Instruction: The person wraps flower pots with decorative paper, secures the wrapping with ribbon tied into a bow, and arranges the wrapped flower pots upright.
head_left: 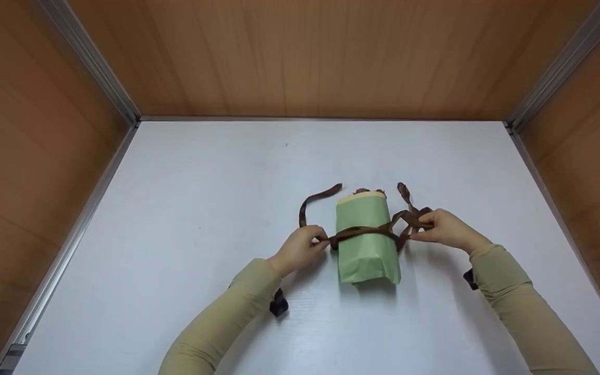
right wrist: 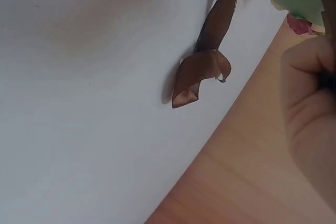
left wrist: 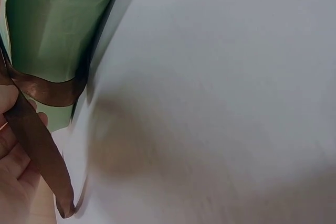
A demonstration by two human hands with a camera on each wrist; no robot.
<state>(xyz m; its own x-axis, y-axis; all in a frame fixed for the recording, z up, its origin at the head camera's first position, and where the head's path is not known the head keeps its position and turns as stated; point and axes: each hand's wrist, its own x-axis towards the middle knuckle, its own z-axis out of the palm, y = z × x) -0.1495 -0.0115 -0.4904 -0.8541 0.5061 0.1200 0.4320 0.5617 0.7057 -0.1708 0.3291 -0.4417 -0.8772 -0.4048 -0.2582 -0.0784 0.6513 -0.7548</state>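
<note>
A green paper wrap (head_left: pixel 365 213) lies on the white table, with something dark reddish peeking out of its far end; the right wrist view shows a red petal-like bit (right wrist: pixel 299 23) there. Brown ribbon (head_left: pixel 365 230) runs across its middle. Left of the wrap, my left hand (head_left: pixel 300 249) pinches the ribbon between thumb and fingers, and a loose tail (head_left: pixel 305 205) curls away beyond it. On the other side my right hand (head_left: pixel 448 229) pinches looped ribbon (head_left: pixel 409 219) close to the wrap's edge. Another ribbon end (head_left: pixel 403 191) points toward the back.
Wood-grain panels (head_left: pixel 300 57) with metal edge strips enclose the white table (head_left: pixel 216 166) at the back and both sides. Dark wrist-worn pieces (head_left: pixel 278 303) show under both sleeves.
</note>
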